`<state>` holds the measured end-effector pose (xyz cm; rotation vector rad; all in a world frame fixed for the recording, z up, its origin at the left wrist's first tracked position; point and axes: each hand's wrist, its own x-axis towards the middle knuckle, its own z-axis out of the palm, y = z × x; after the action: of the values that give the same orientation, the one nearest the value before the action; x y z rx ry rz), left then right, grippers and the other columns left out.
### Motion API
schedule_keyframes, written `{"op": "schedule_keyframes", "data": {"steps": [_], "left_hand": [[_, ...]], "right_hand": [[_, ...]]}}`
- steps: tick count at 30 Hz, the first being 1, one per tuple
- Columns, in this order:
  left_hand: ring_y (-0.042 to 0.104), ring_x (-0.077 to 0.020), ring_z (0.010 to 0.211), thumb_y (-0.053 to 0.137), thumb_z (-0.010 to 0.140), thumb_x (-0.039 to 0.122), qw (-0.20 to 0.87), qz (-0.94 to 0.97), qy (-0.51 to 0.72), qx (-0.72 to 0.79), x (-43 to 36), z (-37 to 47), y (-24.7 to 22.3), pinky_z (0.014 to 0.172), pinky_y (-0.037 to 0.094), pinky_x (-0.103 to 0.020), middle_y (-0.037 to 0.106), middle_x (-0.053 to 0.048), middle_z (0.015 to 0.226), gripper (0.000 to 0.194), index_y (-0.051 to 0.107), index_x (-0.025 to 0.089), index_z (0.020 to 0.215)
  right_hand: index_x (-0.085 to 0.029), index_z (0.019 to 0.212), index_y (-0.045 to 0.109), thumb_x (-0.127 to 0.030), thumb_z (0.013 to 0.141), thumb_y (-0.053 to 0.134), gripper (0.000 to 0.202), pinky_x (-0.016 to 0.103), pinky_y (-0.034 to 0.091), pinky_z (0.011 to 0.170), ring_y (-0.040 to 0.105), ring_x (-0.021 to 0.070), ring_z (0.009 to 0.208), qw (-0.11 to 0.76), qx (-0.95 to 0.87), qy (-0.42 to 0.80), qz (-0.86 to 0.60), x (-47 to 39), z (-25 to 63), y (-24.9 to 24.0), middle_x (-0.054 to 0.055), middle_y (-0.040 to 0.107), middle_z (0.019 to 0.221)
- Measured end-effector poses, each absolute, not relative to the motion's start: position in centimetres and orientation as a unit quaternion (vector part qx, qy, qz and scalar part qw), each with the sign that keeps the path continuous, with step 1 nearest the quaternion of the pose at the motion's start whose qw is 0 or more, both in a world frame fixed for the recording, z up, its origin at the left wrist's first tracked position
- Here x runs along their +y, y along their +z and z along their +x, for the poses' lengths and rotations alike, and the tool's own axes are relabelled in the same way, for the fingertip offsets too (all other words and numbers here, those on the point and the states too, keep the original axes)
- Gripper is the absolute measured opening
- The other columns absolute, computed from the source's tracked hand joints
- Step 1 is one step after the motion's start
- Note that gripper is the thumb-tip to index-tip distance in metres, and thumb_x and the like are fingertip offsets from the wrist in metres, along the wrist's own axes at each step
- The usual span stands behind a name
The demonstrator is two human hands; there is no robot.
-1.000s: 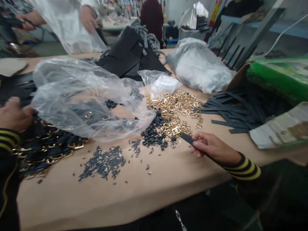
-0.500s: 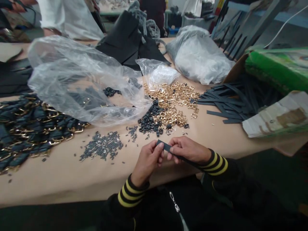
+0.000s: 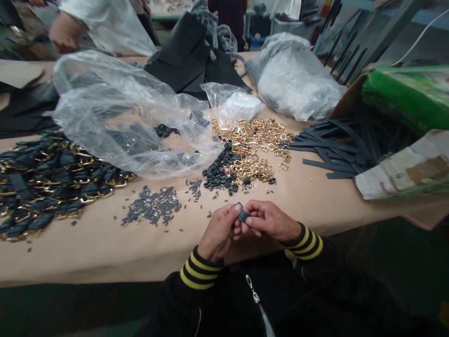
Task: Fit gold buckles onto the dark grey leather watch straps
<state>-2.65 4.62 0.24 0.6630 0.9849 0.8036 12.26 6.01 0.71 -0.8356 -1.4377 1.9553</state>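
Observation:
A dark blue-grey strap (image 3: pixel 243 214) is bent into a curve between my two hands, above the table's front edge. My left hand (image 3: pixel 221 228) pinches one end between thumb and fingers. On the other side my right hand (image 3: pixel 270 220) grips the strap, thumb on top; the rest of its length is hidden. Just beyond my fingers lie small dark loops (image 3: pixel 219 173) and a heap of gold buckles (image 3: pixel 254 140). To the left of my left hand is a scatter of tiny dark pieces (image 3: pixel 152 206).
Dark straps with gold buckles (image 3: pixel 63 182) pile up at the left. A clear plastic bag (image 3: pixel 129 112) sprawls behind the tiny pieces. Loose strips (image 3: pixel 336 145) spill from a box (image 3: pixel 400 164) at the right. Across the table stands a person in white (image 3: pixel 105 28).
The strap was flat and straight between my hands; now it curls into a loop. The co-worker's hand has come into view at the upper left. My view has shifted slightly.

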Motion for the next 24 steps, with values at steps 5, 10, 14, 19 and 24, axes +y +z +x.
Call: {"op": "schedule_keyframes", "data": {"steps": [5,10,14,19,24], "left_hand": [[0.057,-0.0121,0.067,0.055,0.078,0.031,0.496,0.478,0.437,0.578,4.4,-2.7,0.0,0.058,0.047,-0.024,0.057,-0.002,0.078,0.017,0.050,0.017,0.086],[0.058,-0.0152,0.089,0.047,0.085,0.021,0.293,0.667,0.420,0.541,3.4,-2.7,-0.4,0.082,0.045,-0.028,0.062,-0.006,0.091,0.013,0.058,0.016,0.090],[0.060,-0.0142,0.083,0.048,0.084,0.019,0.259,0.698,0.411,0.526,3.2,-2.5,-0.5,0.076,0.046,-0.025,0.064,-0.006,0.088,0.011,0.058,0.015,0.088],[0.059,-0.0159,0.083,0.043,0.085,0.019,0.235,0.661,0.410,0.583,4.3,-3.6,-0.7,0.074,0.047,-0.028,0.061,-0.006,0.085,0.013,0.055,0.016,0.084],[0.050,-0.0222,0.103,0.047,0.082,0.025,0.196,0.607,0.431,0.638,5.4,-5.2,-0.3,0.082,0.045,-0.036,0.051,-0.014,0.112,0.027,0.051,0.014,0.106]], "right_hand": [[-0.014,0.081,0.048,-0.024,0.078,0.055,0.012,0.016,0.032,0.040,0.042,0.0034,0.043,0.289,-0.521,0.728,-0.339,5.9,12.2,0.4,0.002,0.062,0.070],[-0.014,0.081,0.048,-0.023,0.078,0.053,0.010,0.015,0.030,0.039,0.041,0.0032,0.042,0.295,-0.509,0.725,-0.357,6.1,12.1,0.0,-0.001,0.059,0.065],[-0.014,0.080,0.049,-0.021,0.078,0.053,0.008,0.015,0.030,0.040,0.042,0.0034,0.042,0.287,-0.525,0.712,-0.368,6.0,12.0,-0.1,-0.001,0.059,0.066],[-0.014,0.083,0.049,-0.023,0.079,0.053,0.011,0.016,0.032,0.041,0.043,0.0031,0.043,0.296,-0.501,0.729,-0.360,5.9,12.1,-0.2,0.003,0.065,0.073],[-0.012,0.082,0.050,-0.022,0.078,0.054,0.012,0.015,0.030,0.038,0.041,0.0025,0.040,0.291,-0.452,0.766,-0.353,6.3,12.5,-0.6,0.004,0.065,0.072]]}}
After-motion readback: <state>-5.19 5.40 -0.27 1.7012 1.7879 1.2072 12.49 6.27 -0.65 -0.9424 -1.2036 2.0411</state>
